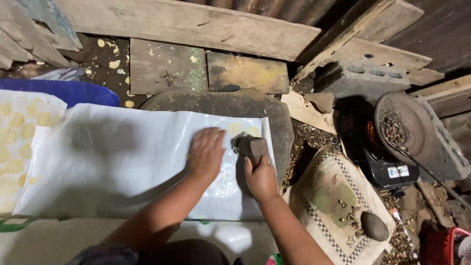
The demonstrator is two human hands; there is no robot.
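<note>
Two pale discs [244,129] are already being flattened under the plastic sheet [122,157]; right hand [260,179] grip closed on stone pounder [252,147], left hand [206,152] pressed flat, open.

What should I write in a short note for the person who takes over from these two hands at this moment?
Left hand: flat, palm down, pressing the white plastic sheet.
Right hand: gripping a stone mallet, head on the sheet's right end over the flat stone slab.
Done: flattened yellow discs show under the sheet by the mallet; more lie on the sheet at far left.
Left: cannot tell how many pieces remain.
</note>
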